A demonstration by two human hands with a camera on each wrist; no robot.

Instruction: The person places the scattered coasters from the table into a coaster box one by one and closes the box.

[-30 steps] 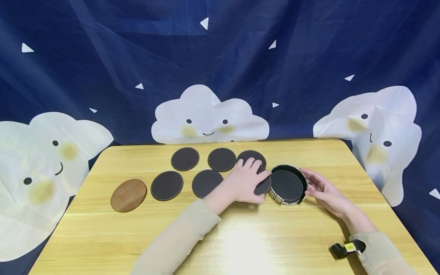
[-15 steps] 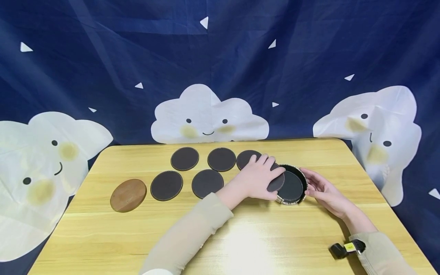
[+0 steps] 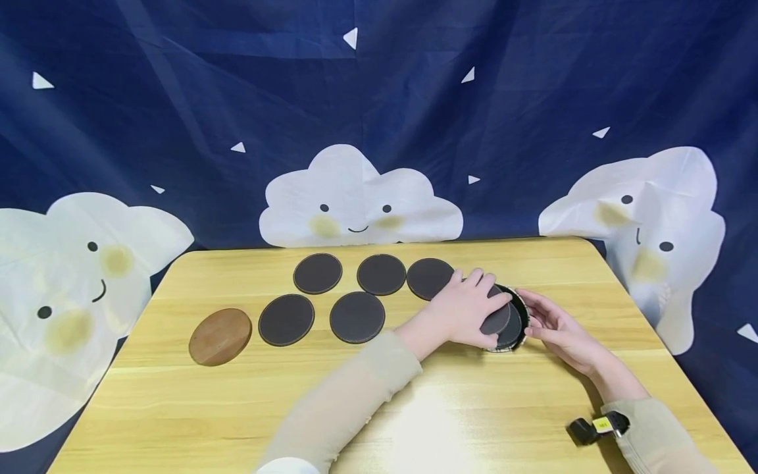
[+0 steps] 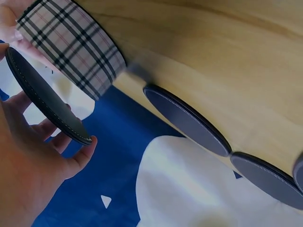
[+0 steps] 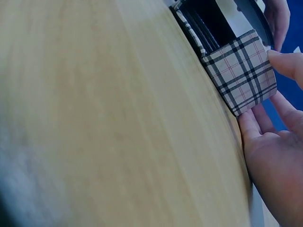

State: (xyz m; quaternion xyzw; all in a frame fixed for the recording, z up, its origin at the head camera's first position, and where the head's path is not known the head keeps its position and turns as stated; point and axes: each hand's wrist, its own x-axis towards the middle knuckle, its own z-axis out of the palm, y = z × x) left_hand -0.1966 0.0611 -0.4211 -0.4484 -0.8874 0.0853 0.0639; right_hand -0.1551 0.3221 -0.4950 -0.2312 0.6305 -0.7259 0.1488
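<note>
My left hand [image 3: 464,311] holds a round black coaster [image 4: 45,97] by its edge, fingers spread round the rim. The coaster is tilted and hangs over the left part of a round plaid coaster holder [image 5: 244,71]. In the left wrist view, a light stitch line runs along the coaster's edge. At the holder's right side my right hand [image 3: 562,332] grips the plaid wall between thumb and fingers. The holder stands on the table with a gap in its wall, seen in the right wrist view. Its inside is dark and partly hidden by the left hand and coaster.
Several black coasters lie flat, among them one at the back [image 3: 429,278] beside the left hand and a nearer one [image 3: 358,317]. A brown wooden-looking disc [image 3: 220,336] lies at the far left. The wooden table [image 3: 195,421] meets a blue cloud-patterned curtain [image 3: 379,99] behind.
My left hand has carried the coaster rightward, from beside the holder to over its opening. The right hand and the holder have stayed in place.
</note>
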